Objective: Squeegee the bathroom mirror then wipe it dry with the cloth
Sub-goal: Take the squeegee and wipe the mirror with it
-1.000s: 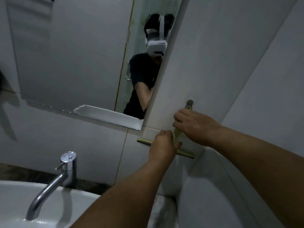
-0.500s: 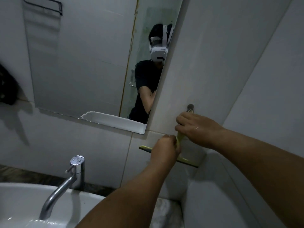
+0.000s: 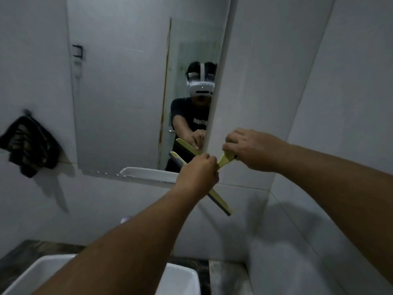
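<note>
The single view comes from a wide-angle camera on the person's head, facing forward and slightly down toward a wall corner, close enough that both forearms run in from the bottom edge. It looks squarely at the mirror [image 3: 119, 92], whose reflection shows the white headset [image 3: 201, 89] itself, while the basin rim [image 3: 180, 271] cuts the lower edge. No second view exists, so nothing is shared.
</note>
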